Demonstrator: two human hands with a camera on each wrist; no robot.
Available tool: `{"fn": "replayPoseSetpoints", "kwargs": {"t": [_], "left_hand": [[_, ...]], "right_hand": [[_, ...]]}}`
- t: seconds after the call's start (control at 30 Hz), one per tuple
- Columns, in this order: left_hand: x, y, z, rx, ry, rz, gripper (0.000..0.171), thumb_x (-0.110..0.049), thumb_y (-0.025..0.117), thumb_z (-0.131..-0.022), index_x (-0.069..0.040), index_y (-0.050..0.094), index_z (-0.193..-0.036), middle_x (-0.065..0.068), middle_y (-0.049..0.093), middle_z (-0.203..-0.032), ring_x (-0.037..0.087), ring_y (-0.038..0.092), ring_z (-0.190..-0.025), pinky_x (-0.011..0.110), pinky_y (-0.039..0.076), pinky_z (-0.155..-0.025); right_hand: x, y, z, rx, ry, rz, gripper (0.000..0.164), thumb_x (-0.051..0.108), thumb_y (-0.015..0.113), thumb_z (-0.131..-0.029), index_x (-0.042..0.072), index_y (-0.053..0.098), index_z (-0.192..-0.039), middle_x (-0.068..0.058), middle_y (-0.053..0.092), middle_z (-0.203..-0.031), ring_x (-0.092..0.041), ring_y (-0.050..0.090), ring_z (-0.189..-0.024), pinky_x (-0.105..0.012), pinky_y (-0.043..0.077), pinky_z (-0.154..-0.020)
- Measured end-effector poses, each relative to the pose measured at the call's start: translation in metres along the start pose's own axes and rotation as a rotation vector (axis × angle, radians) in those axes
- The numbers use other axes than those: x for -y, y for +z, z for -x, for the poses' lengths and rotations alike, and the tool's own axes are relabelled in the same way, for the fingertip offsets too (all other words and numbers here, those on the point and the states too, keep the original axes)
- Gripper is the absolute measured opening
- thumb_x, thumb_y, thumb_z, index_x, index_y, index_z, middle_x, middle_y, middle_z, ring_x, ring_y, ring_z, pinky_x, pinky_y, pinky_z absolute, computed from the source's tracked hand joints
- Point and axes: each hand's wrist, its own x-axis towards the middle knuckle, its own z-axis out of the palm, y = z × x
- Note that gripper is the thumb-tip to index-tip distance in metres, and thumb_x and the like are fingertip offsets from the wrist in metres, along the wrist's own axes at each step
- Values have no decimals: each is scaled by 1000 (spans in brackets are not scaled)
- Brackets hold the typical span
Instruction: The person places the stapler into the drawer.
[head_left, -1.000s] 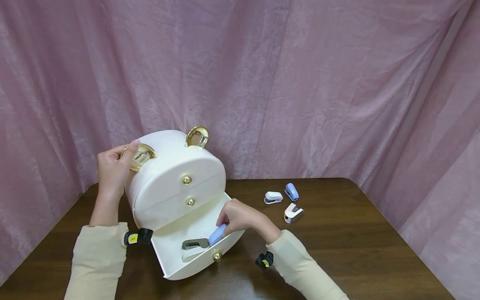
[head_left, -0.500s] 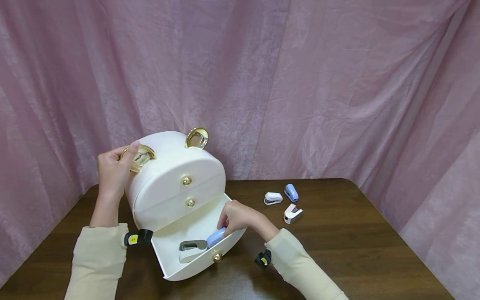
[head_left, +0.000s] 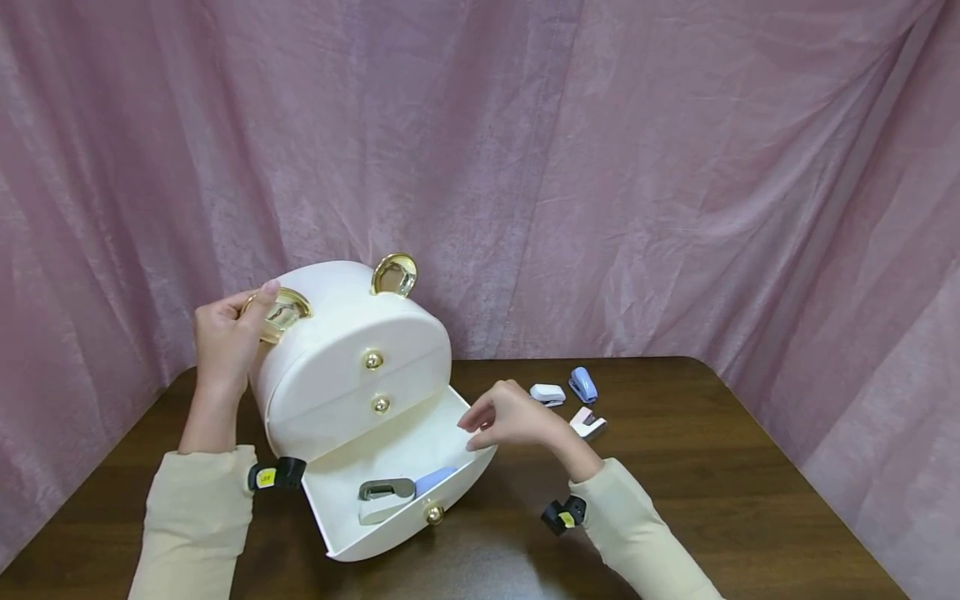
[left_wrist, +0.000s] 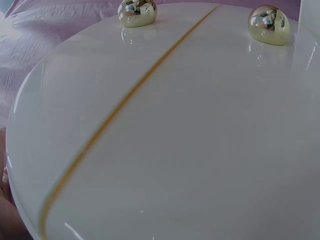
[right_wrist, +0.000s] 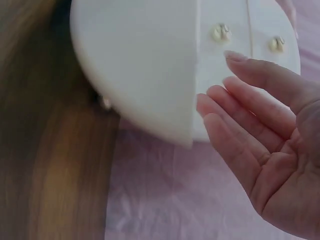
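A white round-topped drawer box (head_left: 345, 292) stands on the table, its bottom drawer (head_left: 397, 450) pulled out. My left hand (head_left: 221, 350) pinches the box's left gold ear (head_left: 285, 315) between thumb and fingers. Inside the drawer, against the front wall, lie a light blue stapler (head_left: 433, 480), partly hidden by that wall, and a white stapler with a dark grey part (head_left: 386, 496). Over the drawer's right edge hovers my right hand (head_left: 517, 417), holding nothing. In the right wrist view its fingers (right_wrist: 240, 135) and thumb are spread apart, beside the box front.
To the right on the brown table (head_left: 675, 483) sit a small white stapler (head_left: 548, 394), a blue one (head_left: 582, 384) and a white-and-pink one (head_left: 588, 423). Gold knobs (head_left: 373, 360) stick out from the box front. A pink curtain (head_left: 600, 167) hangs behind the table.
My right hand has let go of the light blue stapler in the drawer and moved up and right. The staplers in the drawer had shifted slightly left before that. My left hand stays put.
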Motion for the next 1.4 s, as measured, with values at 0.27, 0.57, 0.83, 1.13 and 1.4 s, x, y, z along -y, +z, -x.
{"fn": "replayPoseSetpoints", "kwargs": {"t": [0.27, 0.57, 0.83, 1.13, 1.4], "left_hand": [[1, -1, 0, 0, 14, -7, 16, -23, 68, -82, -27, 68, -67, -22, 60, -60, -1, 52, -59, 10, 41, -50], [0, 0, 0, 7, 11, -13, 20, -23, 68, -82, -31, 65, -64, -21, 58, -57, -1, 51, -57, 11, 40, -49], [0, 0, -1, 7, -3, -7, 15, -23, 68, -82, -26, 69, -68, -22, 59, -60, -1, 52, -60, 10, 41, -50], [1, -1, -1, 12, 9, -2, 24, -22, 68, -83, -33, 63, -62, -21, 59, -58, -1, 51, -57, 11, 40, -48], [0, -1, 0, 10, 0, -21, 22, -24, 68, -83, -32, 63, -62, -23, 59, -60, -1, 51, -60, 10, 40, -49]], "right_hand": [[-28, -30, 26, -123, 39, -91, 29, 12, 78, -70, -2, 70, -94, -14, 69, -89, -21, 66, -81, -23, 52, -68], [-68, -61, 64, -238, 157, -128, 30, 11, 77, -71, -4, 69, -96, -15, 68, -90, -23, 65, -80, -28, 53, -62], [-107, -72, 87, -260, 223, -115, 37, 8, 78, -70, -9, 65, -100, -20, 66, -95, -30, 64, -87, -25, 52, -71], [-145, -69, 97, -154, 257, -167, 47, 3, 76, -70, -18, 57, -107, -30, 60, -103, -40, 57, -99, -41, 48, -83], [-162, -64, 89, -25, 215, -169, 47, -8, 74, -66, -21, 54, -107, -31, 60, -103, -44, 53, -104, -43, 46, -86]]}}
